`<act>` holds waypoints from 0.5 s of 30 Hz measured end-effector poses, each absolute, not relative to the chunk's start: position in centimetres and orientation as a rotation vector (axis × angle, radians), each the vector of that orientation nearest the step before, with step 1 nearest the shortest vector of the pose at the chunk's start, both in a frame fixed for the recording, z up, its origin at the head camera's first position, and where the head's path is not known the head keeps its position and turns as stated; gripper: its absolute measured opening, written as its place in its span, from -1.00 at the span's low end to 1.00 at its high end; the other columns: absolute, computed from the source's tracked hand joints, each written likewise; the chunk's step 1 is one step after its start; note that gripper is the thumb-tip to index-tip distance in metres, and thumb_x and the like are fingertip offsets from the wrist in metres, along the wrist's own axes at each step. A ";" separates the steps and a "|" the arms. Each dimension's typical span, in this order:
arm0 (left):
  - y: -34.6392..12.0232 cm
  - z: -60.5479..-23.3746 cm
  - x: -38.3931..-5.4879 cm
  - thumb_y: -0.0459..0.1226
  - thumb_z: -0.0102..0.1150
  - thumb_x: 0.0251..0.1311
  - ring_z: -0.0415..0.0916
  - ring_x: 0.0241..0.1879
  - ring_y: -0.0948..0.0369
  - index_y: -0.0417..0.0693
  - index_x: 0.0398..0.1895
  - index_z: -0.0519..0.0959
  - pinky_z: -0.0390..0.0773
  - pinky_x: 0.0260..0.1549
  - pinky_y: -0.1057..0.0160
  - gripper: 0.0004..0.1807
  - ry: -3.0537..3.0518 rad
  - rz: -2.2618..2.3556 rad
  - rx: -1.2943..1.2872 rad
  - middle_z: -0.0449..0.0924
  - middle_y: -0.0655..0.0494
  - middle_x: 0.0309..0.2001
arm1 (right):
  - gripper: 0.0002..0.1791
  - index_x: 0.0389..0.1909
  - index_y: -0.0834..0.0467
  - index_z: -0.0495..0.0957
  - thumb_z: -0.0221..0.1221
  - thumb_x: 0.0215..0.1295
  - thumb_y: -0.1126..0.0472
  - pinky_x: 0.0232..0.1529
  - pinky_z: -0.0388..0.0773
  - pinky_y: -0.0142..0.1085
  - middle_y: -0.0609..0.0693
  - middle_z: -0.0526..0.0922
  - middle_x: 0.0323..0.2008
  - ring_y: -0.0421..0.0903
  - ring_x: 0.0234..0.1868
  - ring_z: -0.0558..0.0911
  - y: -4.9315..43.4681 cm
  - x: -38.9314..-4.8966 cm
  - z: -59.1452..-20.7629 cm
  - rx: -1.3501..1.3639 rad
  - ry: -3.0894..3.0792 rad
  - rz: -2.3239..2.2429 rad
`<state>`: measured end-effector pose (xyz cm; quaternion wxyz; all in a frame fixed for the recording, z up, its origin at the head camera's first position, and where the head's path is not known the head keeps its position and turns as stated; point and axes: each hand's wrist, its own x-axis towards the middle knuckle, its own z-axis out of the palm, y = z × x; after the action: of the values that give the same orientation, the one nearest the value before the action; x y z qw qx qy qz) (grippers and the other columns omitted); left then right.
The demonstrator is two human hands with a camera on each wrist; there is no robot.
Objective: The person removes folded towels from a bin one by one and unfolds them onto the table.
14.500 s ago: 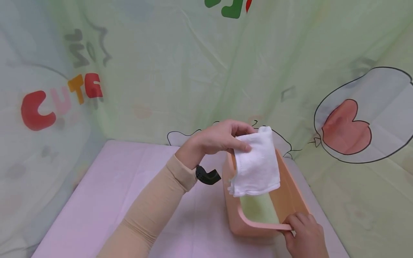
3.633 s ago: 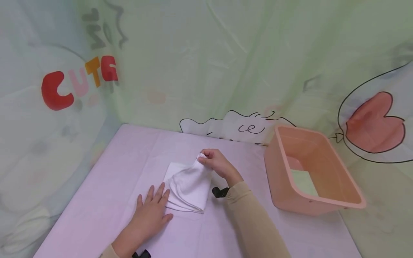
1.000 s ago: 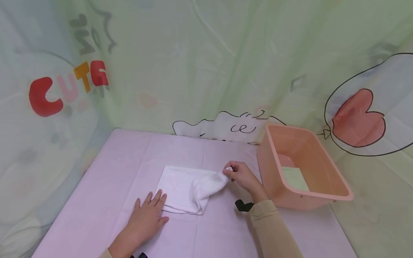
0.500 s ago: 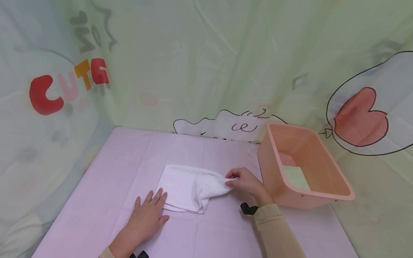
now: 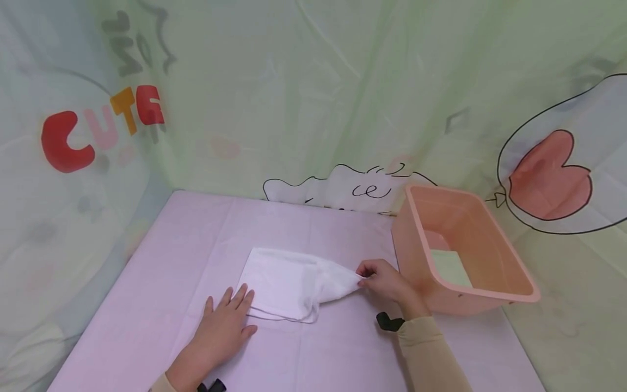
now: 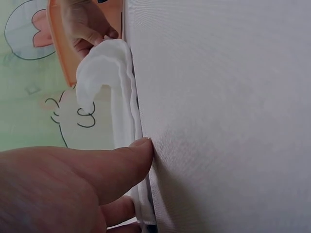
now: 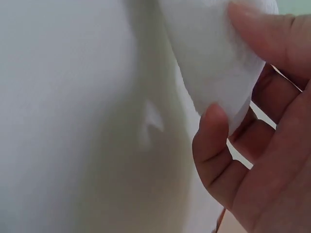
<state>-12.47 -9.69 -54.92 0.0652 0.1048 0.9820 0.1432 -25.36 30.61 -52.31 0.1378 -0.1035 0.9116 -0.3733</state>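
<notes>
A white cloth, folded in layers, lies on the pink-covered table in the head view. My left hand rests flat with spread fingers, fingertips on the cloth's near left edge. At the other side, my right hand pinches a corner of the top layer between thumb and fingers and draws it out to the right, raised a little. In the right wrist view, the cloth corner hangs between the thumb and curled fingers. The left wrist view shows the lifted layer arching above the lower folds.
A peach plastic bin stands at the right, close beside the right hand. Inside it lies a pale green folded cloth. Printed curtains hang behind and along both sides of the table.
Earlier my left hand held the white cloth over the bin while my right gripped the bin's rim. The cloth now lies on the table; its corner moves rightward, unfolding, and the left hand stays put.
</notes>
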 end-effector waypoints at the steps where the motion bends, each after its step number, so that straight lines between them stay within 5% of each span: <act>1: -9.7 -54.9 -12.5 0.07 0.37 0.40 0.14 0.66 -0.30 -0.11 0.63 0.35 0.06 0.46 -0.65 -0.14 2.963 0.429 0.316 0.24 -0.14 0.68 | -0.91 -0.27 0.18 0.69 0.39 0.32 0.41 -0.07 0.51 -0.25 0.02 0.68 -0.24 -0.01 -0.09 0.55 30.8 -25.3 -52.4 -0.285 2.644 -1.081; 8: -9.6 -55.1 -12.5 0.07 0.38 0.39 0.14 0.67 -0.30 -0.11 0.64 0.34 0.06 0.46 -0.66 -0.14 2.966 0.428 0.313 0.24 -0.13 0.68 | -0.80 -0.33 0.12 0.69 0.28 0.25 0.50 -0.28 0.55 -0.31 0.07 0.68 -0.28 -0.01 -0.19 0.55 31.8 -24.9 -53.3 -0.110 2.719 -1.112; 15: -9.6 -55.3 -12.5 0.07 0.37 0.40 0.13 0.67 -0.30 -0.11 0.64 0.34 0.06 0.46 -0.66 -0.14 2.967 0.426 0.312 0.23 -0.14 0.68 | -0.81 -0.26 0.13 0.69 0.22 0.22 0.46 -0.26 0.56 -0.32 0.04 0.68 -0.25 -0.04 -0.17 0.56 32.4 -24.8 -53.7 -0.054 2.673 -1.150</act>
<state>-12.52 -9.58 -55.25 0.0642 0.1035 0.9825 0.1411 -24.76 32.39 -53.69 0.1155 -0.0184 0.9123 -0.3924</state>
